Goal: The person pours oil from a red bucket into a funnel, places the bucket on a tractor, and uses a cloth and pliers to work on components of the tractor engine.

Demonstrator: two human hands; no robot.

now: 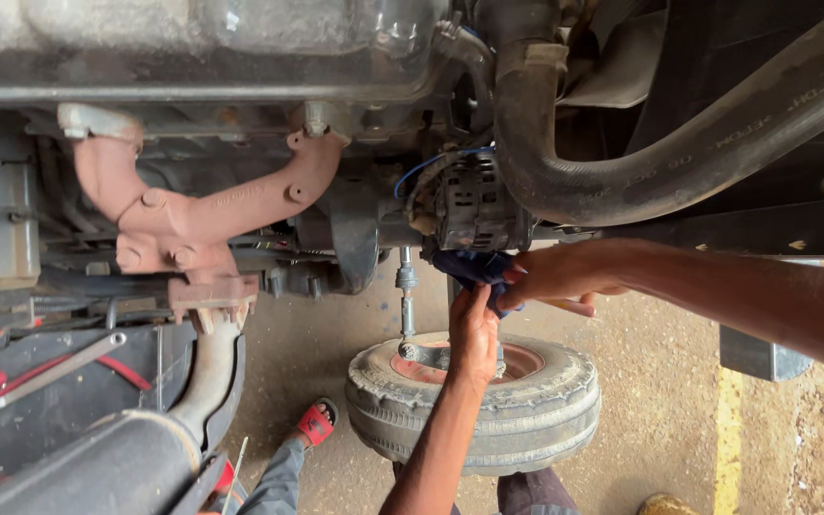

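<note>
In the head view, a blue cloth (474, 269) is held just under the alternator (474, 205). It is gripped from below by the left hand (474, 329) with closed fingers, and pinched from the side by the right hand (560, 275). The cloth is judged soft and light, easily held at any fold. A tyre (474, 405) is seen on the ground below.

Rusty matt metal manifold (193, 224), blue cloth (469, 267)
</note>
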